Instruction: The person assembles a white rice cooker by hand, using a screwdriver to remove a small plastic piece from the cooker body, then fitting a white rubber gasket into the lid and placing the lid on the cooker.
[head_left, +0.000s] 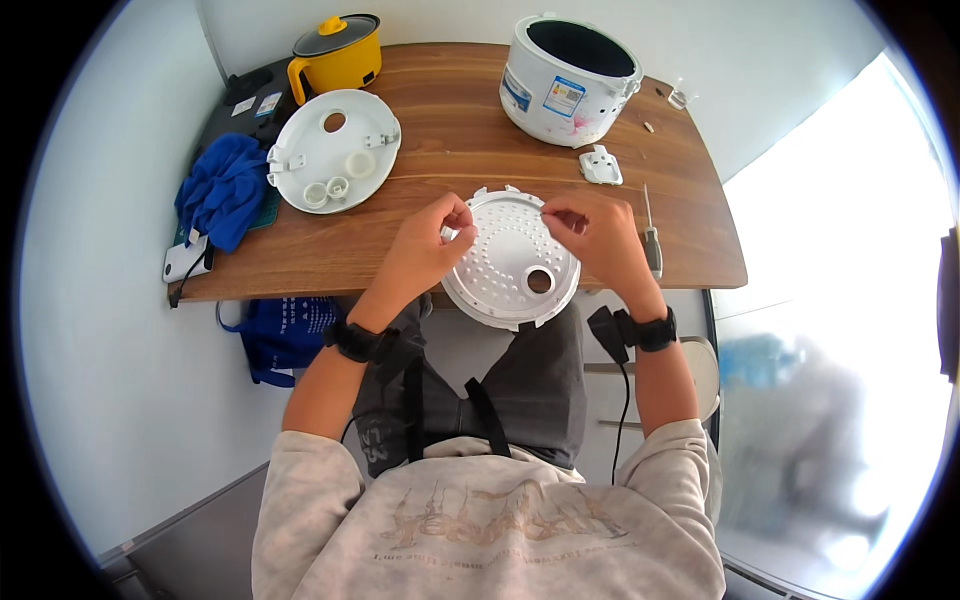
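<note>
A round white rice cooker lid plate [510, 240], studded with small bumps and with one round hole, lies at the table's front edge and juts out over my lap. My left hand [428, 245] is closed at its left rim, with a white edge showing between thumb and forefinger. At the upper right rim, my right hand [598, 235] has its fingers pinched together; whatever lies between the fingertips is hidden. Right of that hand lies a screwdriver [652, 245] with a thin metal shaft.
The white rice cooker body [545, 110] stands at the back right, a small white plastic part [600, 166] before it. At left are a white outer lid [315, 140] holding small round pieces, a yellow pot [345, 70], a blue cloth [225, 185] and a white power bank [187, 260].
</note>
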